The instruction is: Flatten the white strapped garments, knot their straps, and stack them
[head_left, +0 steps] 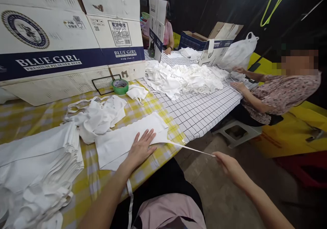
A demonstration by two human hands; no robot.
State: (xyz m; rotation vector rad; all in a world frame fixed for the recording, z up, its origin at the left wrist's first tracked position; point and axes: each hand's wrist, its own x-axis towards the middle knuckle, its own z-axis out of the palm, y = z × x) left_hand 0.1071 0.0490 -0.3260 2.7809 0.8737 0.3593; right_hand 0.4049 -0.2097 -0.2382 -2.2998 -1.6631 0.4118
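Observation:
A flat piece of white cloth [117, 143] lies on the yellow checked tablecloth in front of me. My left hand [141, 147] rests flat on its right part, fingers spread, pressing it down. From the cloth's right end a narrow white strap [190, 148] runs out past the table edge, stretched straight. My right hand [227, 166] pinches the far end of this strap, off the table in the air. Another white strap [130, 201] hangs down over my lap. Left of the cloth lies a crumpled heap of white strapped pieces [102, 115].
A thick stack of white cloth [38, 154] fills the near left. Behind stand a beer carton [76, 51] and a roll of green tape [120, 86]. A pile of white pieces [186, 79] covers part of the grid-patterned table. A co-worker [278, 86] sits right, another person [168, 34] far back.

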